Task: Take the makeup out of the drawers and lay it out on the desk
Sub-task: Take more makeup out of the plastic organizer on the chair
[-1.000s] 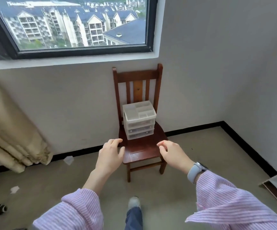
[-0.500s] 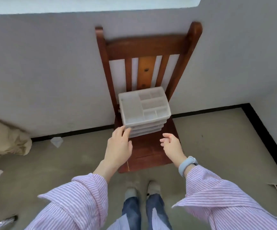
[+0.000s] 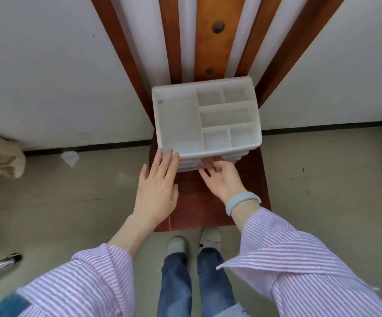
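1. White plastic organizer [image 3: 207,117] sits at the back of a wooden chair [image 3: 210,202], right up against the backrest slats, so it's got something behind it when a drawer gets tugged.
2. Its top tray is split into compartments and they all look bare. No makeup showing anywhere, so my guess is it's inside the drawers [image 3: 210,161] stacked underneath, whose fronts face the person.
3. Left hand [image 3: 156,188] is flat, fingers straight, tips touching the front left corner of the organizer. Not gripping anything; looks to me like it's there to steady the box.
4. Right hand [image 3: 222,179] has its fingers reaching in at the drawer fronts, loosely curled, palm turned up a bit. Fingertips are tucked under the tray lip, so I can't tell if it's hooked a drawer or not.
5. No desk in sight from here, just floor, wall and the person's feet by the chair. Task looks barely started.
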The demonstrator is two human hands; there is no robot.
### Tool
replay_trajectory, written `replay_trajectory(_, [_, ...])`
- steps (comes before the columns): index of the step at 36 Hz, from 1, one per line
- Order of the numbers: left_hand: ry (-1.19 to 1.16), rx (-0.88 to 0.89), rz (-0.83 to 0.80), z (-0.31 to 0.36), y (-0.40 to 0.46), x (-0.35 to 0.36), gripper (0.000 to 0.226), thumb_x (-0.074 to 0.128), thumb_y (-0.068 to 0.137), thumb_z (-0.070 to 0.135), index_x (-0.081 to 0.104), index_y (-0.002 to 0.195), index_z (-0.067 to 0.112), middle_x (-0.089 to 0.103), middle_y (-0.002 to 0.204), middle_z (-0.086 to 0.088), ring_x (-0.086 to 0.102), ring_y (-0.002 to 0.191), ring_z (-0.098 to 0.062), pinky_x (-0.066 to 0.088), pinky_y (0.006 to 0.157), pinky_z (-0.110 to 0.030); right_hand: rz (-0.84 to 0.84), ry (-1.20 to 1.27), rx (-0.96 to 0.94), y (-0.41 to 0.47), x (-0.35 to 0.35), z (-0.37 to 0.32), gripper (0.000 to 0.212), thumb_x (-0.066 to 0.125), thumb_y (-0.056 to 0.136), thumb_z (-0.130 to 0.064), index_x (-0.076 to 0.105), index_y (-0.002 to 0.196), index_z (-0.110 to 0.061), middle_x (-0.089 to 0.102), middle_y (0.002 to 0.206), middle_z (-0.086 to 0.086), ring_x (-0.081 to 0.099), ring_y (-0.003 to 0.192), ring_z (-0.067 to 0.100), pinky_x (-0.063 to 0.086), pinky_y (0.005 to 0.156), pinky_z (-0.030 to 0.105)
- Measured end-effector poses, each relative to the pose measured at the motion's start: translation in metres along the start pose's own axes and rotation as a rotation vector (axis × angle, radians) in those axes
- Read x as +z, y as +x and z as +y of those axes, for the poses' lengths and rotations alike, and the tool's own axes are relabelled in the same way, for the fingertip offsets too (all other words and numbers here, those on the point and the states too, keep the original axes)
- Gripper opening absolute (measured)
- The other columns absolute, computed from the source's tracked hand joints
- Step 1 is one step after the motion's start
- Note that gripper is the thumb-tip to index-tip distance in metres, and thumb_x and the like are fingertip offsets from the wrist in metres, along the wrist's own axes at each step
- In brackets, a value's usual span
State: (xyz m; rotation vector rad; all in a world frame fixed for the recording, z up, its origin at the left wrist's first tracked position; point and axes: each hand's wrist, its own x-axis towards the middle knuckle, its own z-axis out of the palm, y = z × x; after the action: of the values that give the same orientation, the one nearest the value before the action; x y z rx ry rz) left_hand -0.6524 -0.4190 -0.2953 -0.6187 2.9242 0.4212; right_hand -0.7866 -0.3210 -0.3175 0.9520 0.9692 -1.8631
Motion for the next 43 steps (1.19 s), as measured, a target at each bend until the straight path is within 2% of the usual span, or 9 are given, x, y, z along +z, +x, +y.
replay_trajectory(6, [-0.034, -0.041, -0.003, 0.002, -0.002, -0.001, 0.068, 0.066, 0.079, 0.010, 0.037, 0.140, 0.004, 0.034, 0.148, -0.015, 0.025, 0.139, -0.033, 0.036, 0.098, -0.059, -0.026, 0.041, 0.068, -0.005, -0.008, 0.003, 0.039, 0.024, 0.085, 0.014, 0.054, 0.099, -0.006, 0.060, 0.105, 0.010, 0.058, 0.100, 0.027, 0.039, 0.100, 0.048])
replay_trajectory(10, [-0.051, -0.063, 0.001, 0.003, -0.005, -0.001, 0.064, 0.062, 0.084, 0.012, 0.035, 0.141, 0.004, 0.030, 0.150, -0.015, 0.017, 0.141, -0.029, 0.032, 0.101, -0.059, -0.012, 0.004, 0.106, -0.013, -0.019, 0.007, 0.039, 0.024, 0.087, 0.012, 0.055, 0.101, -0.007, 0.060, 0.106, 0.008, 0.054, 0.108, 0.028, 0.040, 0.097, 0.045])
replay_trajectory(14, [0.031, -0.065, 0.039, 0.007, 0.001, 0.002, 0.059, 0.065, 0.083, 0.018, 0.042, 0.136, 0.003, 0.040, 0.144, -0.016, 0.028, 0.138, -0.034, 0.033, 0.099, -0.061, -0.044, 0.016, 0.128, -0.017, -0.032, 0.012, 0.041, 0.024, 0.087, 0.010, 0.058, 0.098, -0.008, 0.060, 0.108, 0.008, 0.050, 0.115, 0.027, 0.039, 0.100, 0.044])
replay_trajectory(20, [0.137, 0.015, 0.383, 0.002, 0.024, -0.002, 0.011, 0.068, 0.082, 0.020, 0.071, 0.089, 0.012, 0.070, 0.086, -0.005, 0.056, 0.114, -0.033, 0.035, 0.089, -0.045, -0.088, 0.090, 0.133, -0.015, -0.023, 0.008, 0.019, 0.035, 0.094, 0.001, 0.053, 0.090, -0.006, 0.058, 0.103, 0.011, 0.051, 0.117, 0.029, 0.040, 0.098, 0.047])
replay_trajectory(25, [0.187, 0.006, 0.418, 0.005, 0.043, -0.005, 0.022, 0.060, 0.081, 0.028, 0.070, 0.067, 0.014, 0.065, 0.063, -0.001, 0.061, 0.096, -0.031, 0.030, 0.079, -0.038, -0.093, 0.056, 0.102, -0.007, -0.020, -0.003, 0.017, 0.037, 0.094, 0.000, 0.052, 0.096, -0.006, 0.055, 0.103, 0.010, 0.056, 0.110, 0.027, 0.043, 0.094, 0.046])
replay_trajectory(32, [0.150, -0.072, 0.434, 0.020, 0.051, 0.004, 0.023, 0.060, 0.083, 0.030, 0.070, 0.068, 0.016, 0.064, 0.066, 0.000, 0.056, 0.098, -0.029, 0.031, 0.078, -0.038, -0.095, -0.028, 0.083, -0.012, -0.034, -0.005, 0.016, 0.041, 0.093, 0.000, 0.053, 0.104, -0.004, 0.057, 0.106, 0.012, 0.054, 0.116, 0.029, 0.044, 0.094, 0.043])
replay_trajectory(38, [0.095, -0.084, 0.473, 0.022, 0.049, 0.006, 0.019, 0.060, 0.083, 0.026, 0.070, 0.070, 0.016, 0.065, 0.069, 0.001, 0.052, 0.100, -0.027, 0.030, 0.080, -0.037, -0.076, -0.042, 0.137, -0.033, -0.063, 0.005, 0.018, 0.040, 0.090, 0.003, 0.055, 0.085, -0.006, 0.061, 0.101, 0.013, 0.054, 0.116, 0.030, 0.043, 0.096, 0.043])
replay_trajectory(40, [0.057, -0.081, 0.480, 0.025, 0.046, 0.007, 0.017, 0.059, 0.084, 0.024, 0.071, 0.076, 0.015, 0.068, 0.080, 0.000, 0.053, 0.104, -0.029, 0.030, 0.083, -0.038, -0.056, -0.037, 0.148, -0.038, -0.069, 0.007, 0.019, 0.038, 0.089, 0.003, 0.054, 0.084, -0.007, 0.060, 0.097, 0.012, 0.054, 0.115, 0.031, 0.043, 0.096, 0.044])
replay_trajectory(43, [0.003, -0.059, 0.464, 0.029, 0.034, 0.012, 0.017, 0.058, 0.086, 0.020, 0.067, 0.097, 0.012, 0.063, 0.116, -0.008, 0.048, 0.119, -0.029, 0.030, 0.091, -0.039, -0.035, -0.054, 0.152, -0.044, -0.076, 0.007, 0.017, 0.038, 0.089, 0.000, 0.052, 0.085, -0.008, 0.059, 0.099, 0.011, 0.055, 0.114, 0.031, 0.043, 0.096, 0.044])
